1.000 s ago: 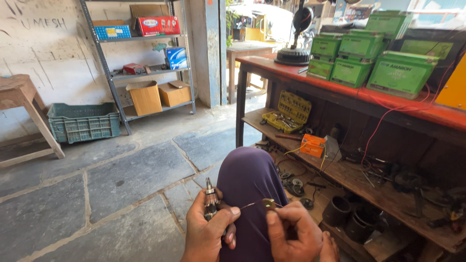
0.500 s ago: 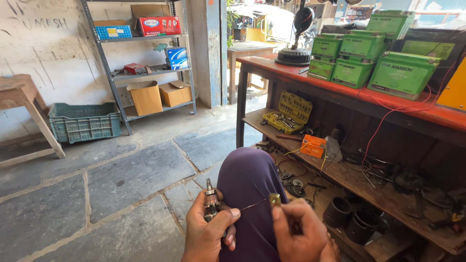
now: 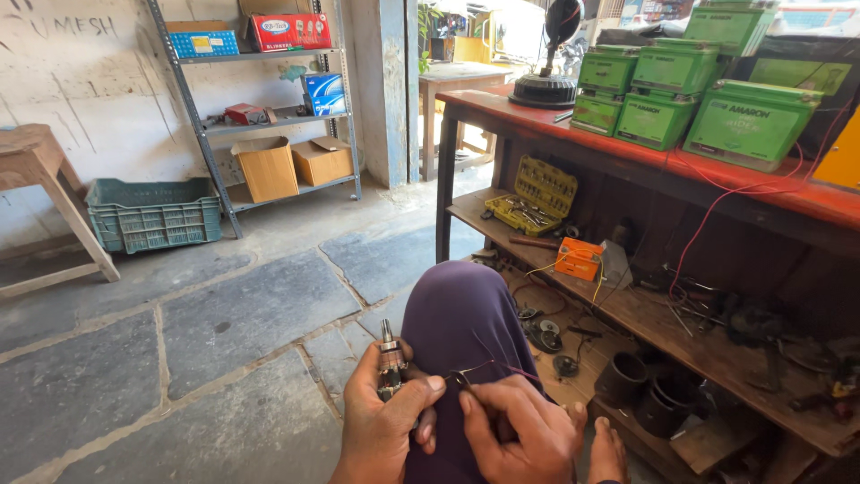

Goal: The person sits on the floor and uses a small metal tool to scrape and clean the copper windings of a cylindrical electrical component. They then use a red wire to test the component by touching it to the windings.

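My left hand (image 3: 381, 426) grips a small motor armature (image 3: 389, 357) upright, its shaft tip pointing up above my fingers. A thin wire (image 3: 473, 369) runs from the armature to my right hand (image 3: 520, 430), which pinches it between thumb and forefinger right beside the left thumb. Both hands sit low in the view over my knee in purple cloth (image 3: 461, 332).
A wooden bench with a red top (image 3: 555, 121) carries several green batteries (image 3: 748, 121). Its lower shelf (image 3: 708, 350) holds a yellow tool case (image 3: 536, 195), an orange meter (image 3: 578, 258) and black parts. A metal rack (image 3: 269, 108), green crate (image 3: 154, 213) and wooden stool (image 3: 40, 170) stand beyond the stone floor.
My right hand has drawn in toward the left hand and dropped a little; the small yellowish piece it held up is no longer visible. The armature stays upright in place.
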